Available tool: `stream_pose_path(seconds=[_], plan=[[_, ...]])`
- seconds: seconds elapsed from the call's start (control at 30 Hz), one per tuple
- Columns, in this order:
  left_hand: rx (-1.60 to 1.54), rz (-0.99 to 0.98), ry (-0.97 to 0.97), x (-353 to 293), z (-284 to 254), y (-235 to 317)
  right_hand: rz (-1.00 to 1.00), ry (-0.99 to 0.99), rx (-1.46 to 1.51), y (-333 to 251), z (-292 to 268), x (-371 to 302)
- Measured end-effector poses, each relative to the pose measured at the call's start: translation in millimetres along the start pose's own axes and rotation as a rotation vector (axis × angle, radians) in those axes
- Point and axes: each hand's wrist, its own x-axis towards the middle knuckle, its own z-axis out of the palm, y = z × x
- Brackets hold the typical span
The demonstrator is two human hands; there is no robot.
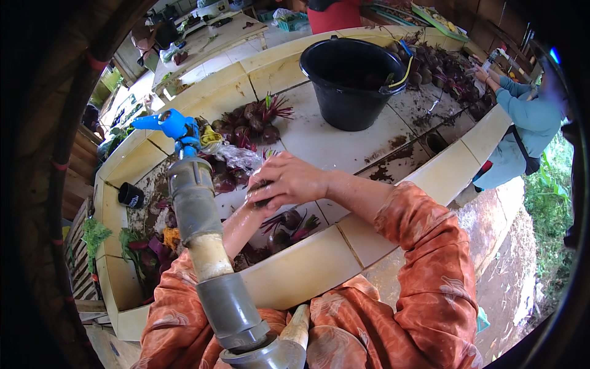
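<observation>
Standing nearest the camera, a thick grey plastic pipe (192, 194) with a beige middle section is carrying a bright blue plastic tap (174, 125). Just to its right, above the white-tiled surface (307, 126), the right hand (289, 178) is clasping a dark brown, rounded lump (262, 192); the left hand (261, 208) is resting together with it underneath, but its fingers are mostly hiding, so I cannot tell its grip. Dark purple-red beets (278, 240) are lying just below, inside the cream tiled rim (301, 270), and others are lying beyond the tap beside a crumpled clear plastic bag (238, 158). Farther back, a large black plastic bucket (350, 104) is standing upright, and a co-worker in blue-green clothing (531, 117) is standing at right.
</observation>
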Motion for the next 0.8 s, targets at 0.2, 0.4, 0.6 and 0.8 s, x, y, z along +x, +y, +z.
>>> stream_pose_path(seconds=[0.2,0.4,0.6,0.8], plan=[[0.030,0.043,-0.206,-5,-2,9,0.233,-0.045,0.078,22,-18,-19],[0.162,0.112,-0.052,-1,3,21,0.586,0.154,0.220,20,-33,-12],[0.108,0.108,0.149,8,-2,9,-0.063,-0.187,-0.095,-8,-6,7],[-0.072,-0.060,-0.072,10,-19,9,0.093,-0.124,-0.054,-2,-4,5]])
